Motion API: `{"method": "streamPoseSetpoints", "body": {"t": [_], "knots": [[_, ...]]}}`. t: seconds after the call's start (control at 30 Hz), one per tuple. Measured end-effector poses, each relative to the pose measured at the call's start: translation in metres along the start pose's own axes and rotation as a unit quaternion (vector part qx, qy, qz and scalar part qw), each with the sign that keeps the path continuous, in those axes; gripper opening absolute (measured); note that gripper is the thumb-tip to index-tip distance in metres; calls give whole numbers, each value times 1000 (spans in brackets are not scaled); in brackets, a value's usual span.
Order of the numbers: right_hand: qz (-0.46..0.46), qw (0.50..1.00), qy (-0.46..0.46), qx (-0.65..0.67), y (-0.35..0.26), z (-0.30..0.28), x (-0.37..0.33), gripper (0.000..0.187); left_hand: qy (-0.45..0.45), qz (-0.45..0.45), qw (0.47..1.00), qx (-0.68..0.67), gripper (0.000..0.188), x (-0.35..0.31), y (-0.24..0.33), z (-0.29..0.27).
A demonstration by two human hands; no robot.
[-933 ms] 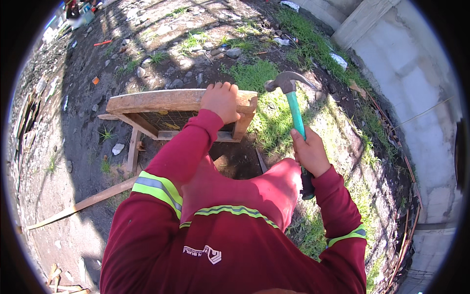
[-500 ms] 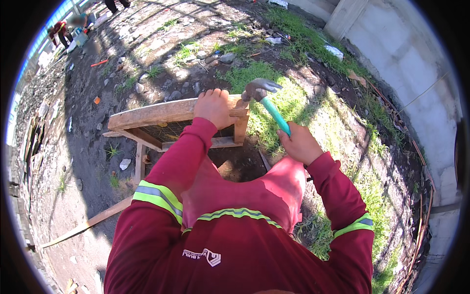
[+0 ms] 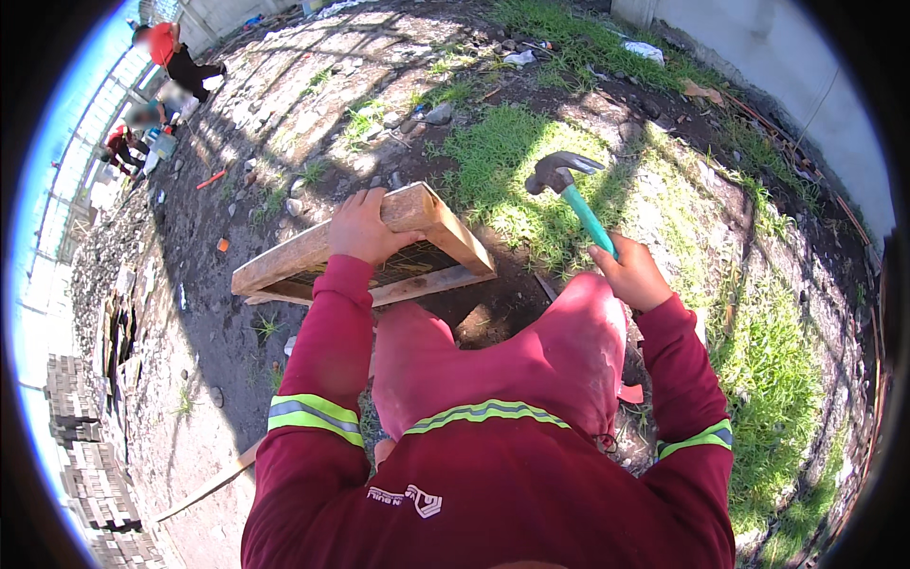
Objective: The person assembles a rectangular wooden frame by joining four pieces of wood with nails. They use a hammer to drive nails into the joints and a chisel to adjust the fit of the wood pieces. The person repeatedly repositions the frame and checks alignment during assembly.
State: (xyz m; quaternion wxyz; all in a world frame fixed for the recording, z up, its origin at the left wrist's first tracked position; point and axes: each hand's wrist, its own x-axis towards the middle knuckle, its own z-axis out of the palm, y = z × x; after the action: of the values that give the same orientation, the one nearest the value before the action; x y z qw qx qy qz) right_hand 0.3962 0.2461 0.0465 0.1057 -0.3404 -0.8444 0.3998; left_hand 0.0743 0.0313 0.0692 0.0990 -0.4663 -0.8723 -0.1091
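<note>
Rough wooden frame (image 3: pixel 308 243) turned, claw hammer (image 3: pixel 576 201) drawn away; frame gripped by left hand (image 3: pixel 368 229), green handle (image 3: pixel 590 221) by right hand (image 3: pixel 633 273).

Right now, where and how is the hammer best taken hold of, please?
Probably by its green handle, low down, from the picture's lower right, as the right hand grips it: the straight handle slopes that way from the claw head.

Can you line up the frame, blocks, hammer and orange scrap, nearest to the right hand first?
From the right hand, in the head view:
1. Hammer: gripped in it.
2. Frame: to its left, under the left hand.
3. Orange scrap: farther left, past the frame.
4. Blocks: stacked near the far left edge.
</note>
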Motion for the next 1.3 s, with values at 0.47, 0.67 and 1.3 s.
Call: {"method": "streamPoseSetpoints", "body": {"t": [0.47,0.67,1.3], "knots": [[20,942,-137,305,-47,79,-16,24,27,74,990,-117,81,-13,-94,-42],[-48,958,-96,266,-77,154,-12,29,37,65,989,-127,78,-17,-94,-42],[68,945,-133,292,-39,113,37,28,-49,58,992,-104,90,38,-90,-20]]}}
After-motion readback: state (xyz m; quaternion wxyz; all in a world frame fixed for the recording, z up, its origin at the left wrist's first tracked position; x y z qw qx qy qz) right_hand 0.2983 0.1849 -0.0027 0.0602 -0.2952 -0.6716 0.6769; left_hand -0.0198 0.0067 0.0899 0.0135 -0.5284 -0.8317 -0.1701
